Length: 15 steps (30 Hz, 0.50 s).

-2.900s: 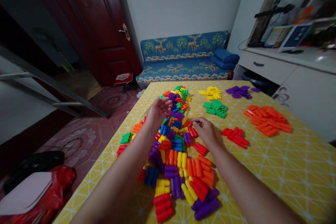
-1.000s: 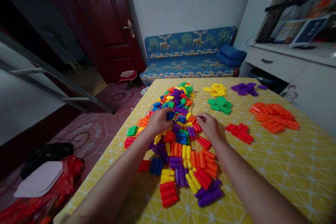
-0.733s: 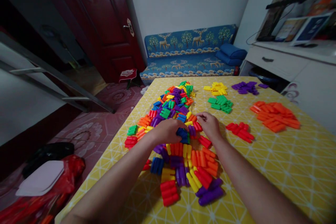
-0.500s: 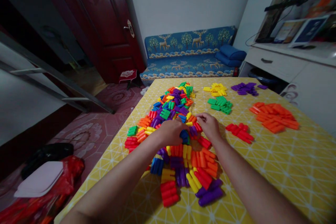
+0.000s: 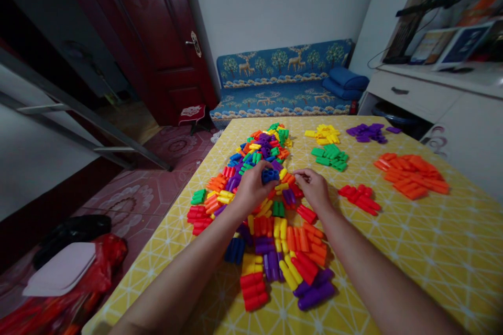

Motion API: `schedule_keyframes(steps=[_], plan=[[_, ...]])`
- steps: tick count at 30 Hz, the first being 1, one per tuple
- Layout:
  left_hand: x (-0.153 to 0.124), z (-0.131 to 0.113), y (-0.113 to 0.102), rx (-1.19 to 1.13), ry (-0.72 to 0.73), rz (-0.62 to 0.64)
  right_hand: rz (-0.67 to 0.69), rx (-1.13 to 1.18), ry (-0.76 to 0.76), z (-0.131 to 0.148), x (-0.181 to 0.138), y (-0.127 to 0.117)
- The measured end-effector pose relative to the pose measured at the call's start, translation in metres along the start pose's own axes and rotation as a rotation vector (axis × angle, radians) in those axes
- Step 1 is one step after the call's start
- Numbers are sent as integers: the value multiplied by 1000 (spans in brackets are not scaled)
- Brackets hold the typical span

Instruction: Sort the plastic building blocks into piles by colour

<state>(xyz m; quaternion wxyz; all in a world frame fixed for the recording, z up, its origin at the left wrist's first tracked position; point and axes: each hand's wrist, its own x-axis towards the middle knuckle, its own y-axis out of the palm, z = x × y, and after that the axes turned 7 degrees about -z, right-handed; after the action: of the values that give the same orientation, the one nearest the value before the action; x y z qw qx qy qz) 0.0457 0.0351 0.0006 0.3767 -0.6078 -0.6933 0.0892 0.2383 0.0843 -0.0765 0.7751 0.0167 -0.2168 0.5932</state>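
Note:
A long mixed pile of plastic building blocks [image 5: 264, 226], shaped like joined tubes in several colours, runs down the table. Over its middle, my left hand [image 5: 252, 187] is closed on a blue block [image 5: 270, 175], held between thumb and fingers. My right hand [image 5: 314, 188] is at the pile's right edge with thumb and fingertips pinched together, close to an orange block [image 5: 288, 178]. Whatever it may hold is hidden. Below my left hand, a green block [image 5: 279, 209] lies among yellow and red ones.
Single-colour piles lie to the right: yellow [image 5: 324, 134], purple [image 5: 366, 133], green [image 5: 330, 157], red [image 5: 359, 198] and orange [image 5: 411, 175]. A patterned yellow cloth [image 5: 396, 251] covers the table. Beyond are a blue sofa [image 5: 275, 97] and a white cabinet [image 5: 424, 94].
My left hand has moved away from me with the blue block, uncovering the green block beneath. My right hand has stayed almost where it was.

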Motion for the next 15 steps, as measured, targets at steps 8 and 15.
schedule_keyframes(steps=[8,15], plan=[[3,16,25,-468,-186,98,186,163,-181,28,-17,-3],[-1,19,22,-256,-3,192,293,192,-238,27,-18,2]])
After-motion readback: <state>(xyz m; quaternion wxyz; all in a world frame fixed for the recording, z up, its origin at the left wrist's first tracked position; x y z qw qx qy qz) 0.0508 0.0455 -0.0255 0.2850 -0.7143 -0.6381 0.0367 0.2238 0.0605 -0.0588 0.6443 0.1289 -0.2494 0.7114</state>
